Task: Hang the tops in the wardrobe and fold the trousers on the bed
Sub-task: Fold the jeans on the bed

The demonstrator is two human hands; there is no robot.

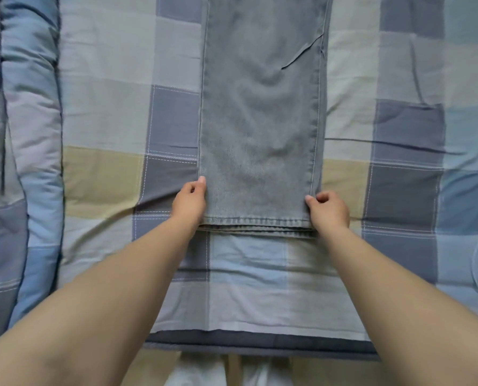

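Nearest, at 6 o'clock, the edge of the bed (260, 348) runs across, a dark band of the checked sheet (260, 288) folding over it, with pale cloth showing below that I can't make out. Two bare forearms come in from 7 and 5 o'clock and meet near the middle.

The left hand (190, 201) sits just at the left side of the trouser hems, its fingers curled and the thumb lying on top of the denim, pinching the left edge. The right hand (328, 208) is at the right side of the same hems, fingers curled in with the thumb tip pressed against the right seam, pinching that corner.

The trousers (260, 121), grey-blue jeans, lie flat on the sheet with one leg stacked on the other, the doubled hems toward 6 o'clock and the legs running straight up to 12 o'clock, out of view at the top. A slanted pocket opening shows near 1 o'clock.

Along the 9 o'clock side a puffy blue quilt (29, 135) lies bunched. At 3 to 4 o'clock a thin pale cord (475, 263) loops on the sheet.
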